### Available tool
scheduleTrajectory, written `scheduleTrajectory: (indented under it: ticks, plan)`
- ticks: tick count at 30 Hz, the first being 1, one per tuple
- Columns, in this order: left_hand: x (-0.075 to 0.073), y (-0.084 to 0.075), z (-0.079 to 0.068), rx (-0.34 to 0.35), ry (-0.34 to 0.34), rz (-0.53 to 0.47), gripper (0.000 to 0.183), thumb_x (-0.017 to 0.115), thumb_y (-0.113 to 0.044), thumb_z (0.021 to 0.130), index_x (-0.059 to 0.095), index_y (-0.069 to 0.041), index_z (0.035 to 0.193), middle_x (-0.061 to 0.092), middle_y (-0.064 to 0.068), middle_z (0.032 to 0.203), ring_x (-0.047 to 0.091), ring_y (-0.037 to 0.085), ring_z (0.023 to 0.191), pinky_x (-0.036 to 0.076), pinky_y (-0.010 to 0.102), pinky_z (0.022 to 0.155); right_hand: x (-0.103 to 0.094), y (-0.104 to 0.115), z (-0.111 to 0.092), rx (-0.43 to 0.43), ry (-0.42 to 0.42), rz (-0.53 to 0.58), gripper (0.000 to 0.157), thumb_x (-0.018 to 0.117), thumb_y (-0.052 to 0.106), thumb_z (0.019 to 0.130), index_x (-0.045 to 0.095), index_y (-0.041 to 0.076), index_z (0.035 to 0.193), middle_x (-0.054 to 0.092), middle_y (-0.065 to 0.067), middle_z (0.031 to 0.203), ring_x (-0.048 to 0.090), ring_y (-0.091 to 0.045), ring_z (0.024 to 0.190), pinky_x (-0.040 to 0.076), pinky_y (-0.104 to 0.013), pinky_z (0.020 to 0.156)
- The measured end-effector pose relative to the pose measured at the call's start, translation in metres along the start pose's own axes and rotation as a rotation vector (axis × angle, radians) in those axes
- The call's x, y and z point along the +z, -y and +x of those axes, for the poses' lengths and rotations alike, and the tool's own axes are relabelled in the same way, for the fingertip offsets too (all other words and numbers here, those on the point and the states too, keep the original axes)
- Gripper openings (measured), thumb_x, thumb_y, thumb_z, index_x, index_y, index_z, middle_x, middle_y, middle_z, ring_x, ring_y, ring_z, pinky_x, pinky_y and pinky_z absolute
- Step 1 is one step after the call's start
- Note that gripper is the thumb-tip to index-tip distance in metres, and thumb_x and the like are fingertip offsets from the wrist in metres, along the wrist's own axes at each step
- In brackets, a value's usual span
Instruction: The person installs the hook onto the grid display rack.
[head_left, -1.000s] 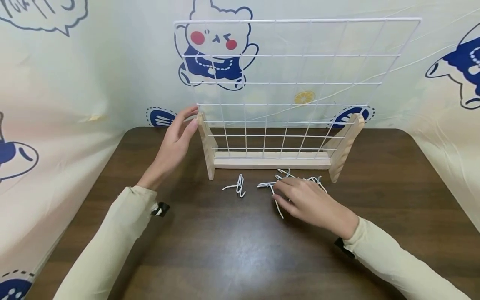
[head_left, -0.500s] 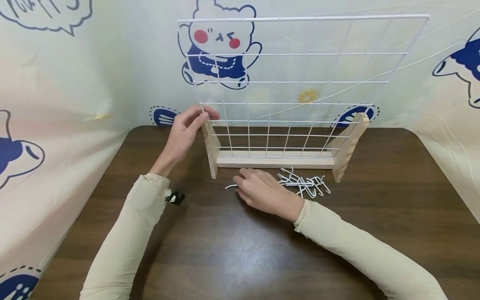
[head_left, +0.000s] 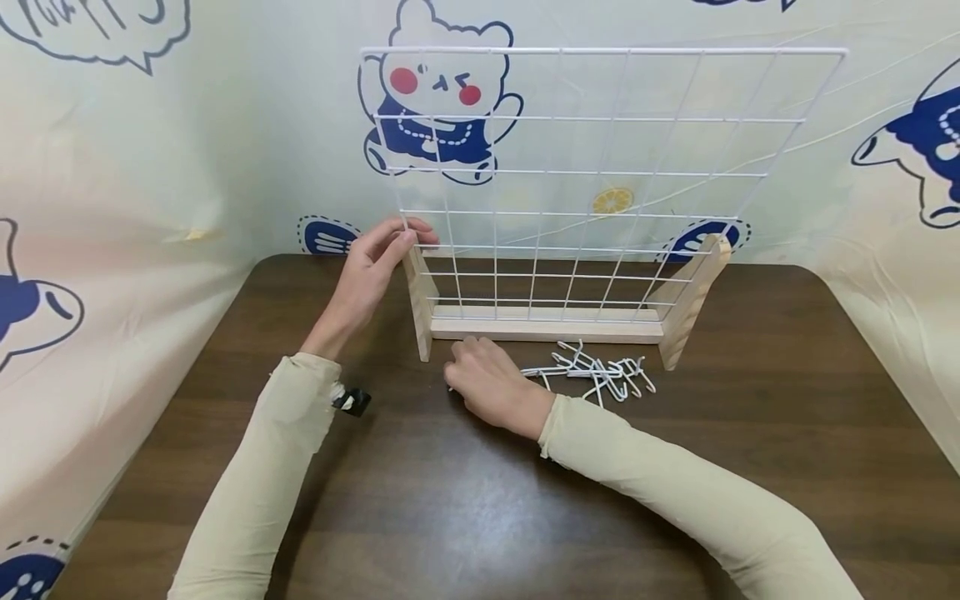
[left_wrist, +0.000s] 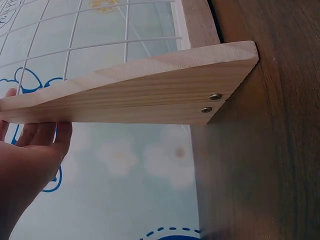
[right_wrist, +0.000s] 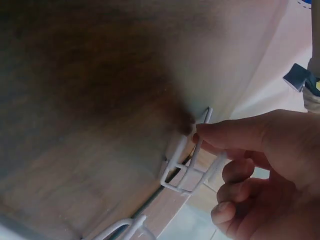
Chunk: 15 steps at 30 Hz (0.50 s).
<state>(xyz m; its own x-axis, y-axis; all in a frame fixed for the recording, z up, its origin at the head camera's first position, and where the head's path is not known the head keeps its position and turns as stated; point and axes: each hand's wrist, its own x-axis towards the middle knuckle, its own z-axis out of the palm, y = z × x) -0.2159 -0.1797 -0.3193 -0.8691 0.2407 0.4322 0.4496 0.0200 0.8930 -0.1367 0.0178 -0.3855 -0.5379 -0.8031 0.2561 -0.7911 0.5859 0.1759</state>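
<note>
A white wire grid rack (head_left: 607,121) stands upright in a wooden base, with a wooden side leg at each end. My left hand (head_left: 363,275) grips the top of the left leg (head_left: 422,292); in the left wrist view its fingers reach around the wood. Low in front of the base, my right hand (head_left: 491,383) pinches a white wire hook (right_wrist: 173,160) between thumb and index finger, the other fingers curled. The head view mostly hides this hook behind the hand. To the right of that hand lies a tangled pile of white wire hooks (head_left: 592,372).
The dark brown wooden table (head_left: 465,517) carries everything. A printed cloth (head_left: 247,125) hangs behind it and along both sides. Two screws (left_wrist: 215,97) show on the left leg's outer face.
My right hand has moved left from the hook pile to the separate hook and now pinches it. My left hand has closed further around the left leg's top.
</note>
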Motion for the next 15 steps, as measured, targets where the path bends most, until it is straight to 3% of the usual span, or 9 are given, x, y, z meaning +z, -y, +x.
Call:
scheduleTrajectory:
  ticks: [5,15]
  plan:
    - [0.001,0.000,0.000,-0.015,0.000,0.001,0.030,0.048,-0.022,0.106,0.060,0.005,0.111,0.065,0.018,0.114,0.061,0.036,0.112,0.038,0.044,0.107,-0.007,-0.008,-0.001,0.000,-0.015,-0.014,0.011,0.067,-0.001,0.076,0.063,0.010,0.076,0.061,-0.004,0.074,0.059,-0.023,0.068,0.046,-0.032,0.058]
    - [0.006,0.001,0.000,-0.003,-0.025,-0.012,0.028,0.047,-0.021,0.106,0.058,0.005,0.107,0.067,0.015,0.111,0.059,0.032,0.112,0.038,0.042,0.103,-0.032,-0.033,-0.018,0.095,-0.051,0.220,0.004,0.066,0.009,0.087,0.063,0.008,0.085,0.063,-0.003,0.073,0.064,-0.023,0.068,0.052,-0.038,0.060]
